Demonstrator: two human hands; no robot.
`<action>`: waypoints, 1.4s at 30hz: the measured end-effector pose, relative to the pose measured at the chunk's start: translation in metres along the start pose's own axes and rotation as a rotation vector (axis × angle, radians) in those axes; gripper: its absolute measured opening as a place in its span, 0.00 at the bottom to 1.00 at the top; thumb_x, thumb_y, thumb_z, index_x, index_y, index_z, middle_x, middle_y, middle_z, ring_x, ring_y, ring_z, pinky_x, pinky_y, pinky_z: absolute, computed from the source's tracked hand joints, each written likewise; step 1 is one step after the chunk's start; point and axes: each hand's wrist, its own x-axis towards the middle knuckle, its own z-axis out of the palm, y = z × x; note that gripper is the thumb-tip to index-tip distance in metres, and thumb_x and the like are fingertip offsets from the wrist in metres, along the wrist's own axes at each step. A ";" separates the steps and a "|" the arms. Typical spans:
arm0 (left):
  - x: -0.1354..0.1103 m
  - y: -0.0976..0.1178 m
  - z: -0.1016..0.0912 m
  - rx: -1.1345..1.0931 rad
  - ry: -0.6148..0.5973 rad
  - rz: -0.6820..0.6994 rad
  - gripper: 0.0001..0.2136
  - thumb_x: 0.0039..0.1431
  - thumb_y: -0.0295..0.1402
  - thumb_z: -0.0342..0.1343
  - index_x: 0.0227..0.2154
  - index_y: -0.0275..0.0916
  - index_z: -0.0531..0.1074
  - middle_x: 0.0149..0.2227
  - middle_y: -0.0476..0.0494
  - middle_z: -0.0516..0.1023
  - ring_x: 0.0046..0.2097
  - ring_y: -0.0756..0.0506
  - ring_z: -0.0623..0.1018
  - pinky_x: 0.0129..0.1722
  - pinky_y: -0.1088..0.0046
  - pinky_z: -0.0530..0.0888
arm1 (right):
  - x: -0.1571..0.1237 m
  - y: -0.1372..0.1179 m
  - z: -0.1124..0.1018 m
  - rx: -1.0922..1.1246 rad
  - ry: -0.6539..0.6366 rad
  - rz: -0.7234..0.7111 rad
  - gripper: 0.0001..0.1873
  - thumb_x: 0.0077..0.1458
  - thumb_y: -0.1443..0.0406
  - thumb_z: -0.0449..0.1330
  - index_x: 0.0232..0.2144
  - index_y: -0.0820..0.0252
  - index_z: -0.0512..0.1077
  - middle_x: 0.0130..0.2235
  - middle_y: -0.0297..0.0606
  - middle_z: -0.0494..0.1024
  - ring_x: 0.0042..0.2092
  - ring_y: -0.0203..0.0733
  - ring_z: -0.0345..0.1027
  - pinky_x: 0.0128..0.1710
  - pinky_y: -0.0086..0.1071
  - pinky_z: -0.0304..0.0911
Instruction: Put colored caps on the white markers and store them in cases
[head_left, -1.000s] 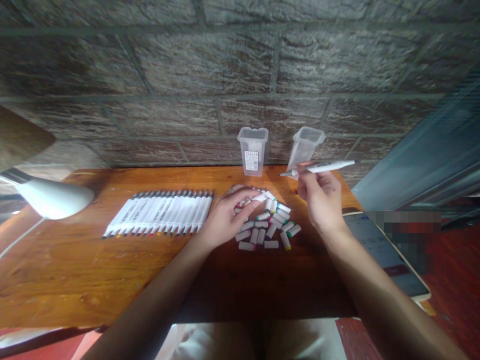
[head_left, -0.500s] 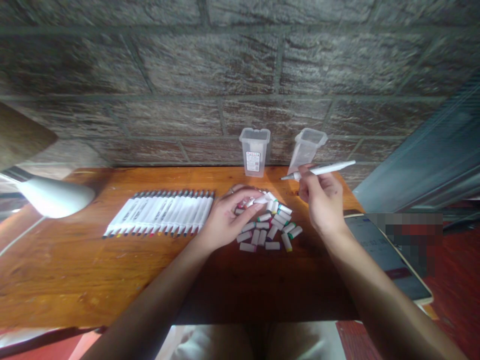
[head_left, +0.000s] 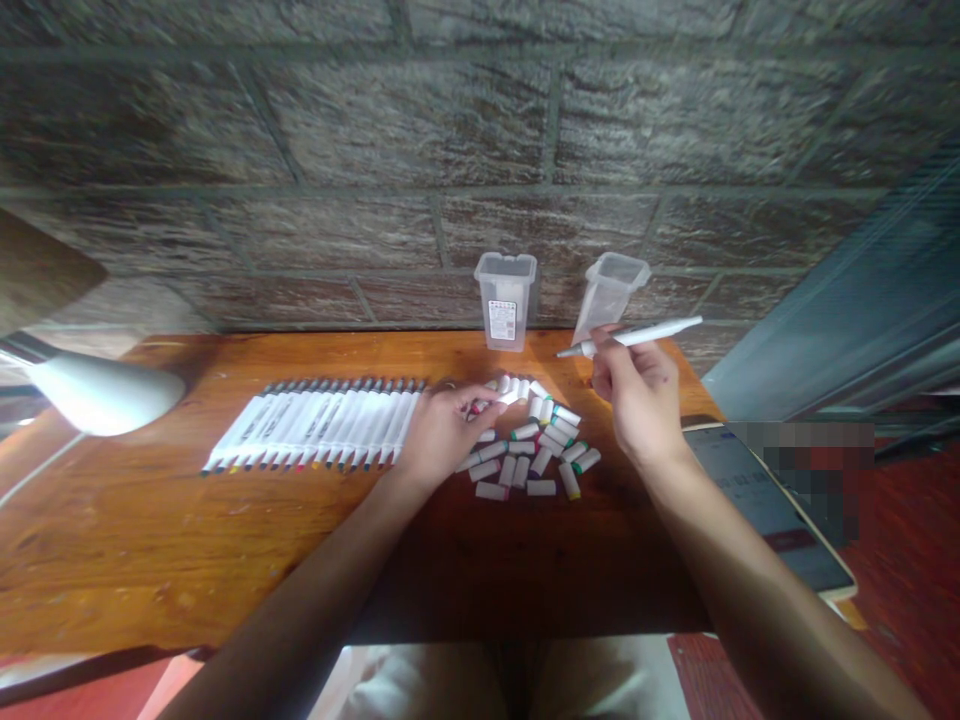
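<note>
My right hand (head_left: 643, 400) is closed around a white uncapped marker (head_left: 660, 331), held nearly level above the table. Its grey end points left and its slim white end points right. My left hand (head_left: 444, 432) is closed at the left edge of a heap of marker caps (head_left: 523, 447). Thumb and index finger pinch one white marker cap (head_left: 513, 397). The loose caps are short white cylinders with ends in green, yellow, red and other colours. Left of that hand lies a neat row of white markers (head_left: 322, 428), side by side, dark ends toward the wall.
Two clear plastic containers stand by the brick wall: an upright labelled container (head_left: 506, 300) and a tilted container (head_left: 609, 295) behind my right hand. A white lamp (head_left: 109, 392) is at the left. A tablet (head_left: 765, 500) lies at the right edge of the wooden table (head_left: 172, 560).
My left hand has shifted slightly left and its fingers have drawn back, showing more caps at the heap's far side. My right hand keeps the marker in nearly the same pose.
</note>
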 end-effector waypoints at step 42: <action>-0.009 0.022 -0.011 -0.674 0.079 0.056 0.08 0.59 0.33 0.63 0.41 0.40 0.75 0.30 0.49 0.71 0.33 0.50 0.70 0.35 0.72 0.71 | -0.022 -0.009 0.019 0.655 -0.348 0.805 0.19 0.50 0.59 0.69 0.19 0.61 0.66 0.17 0.22 0.55 0.20 0.26 0.32 0.16 0.21 0.41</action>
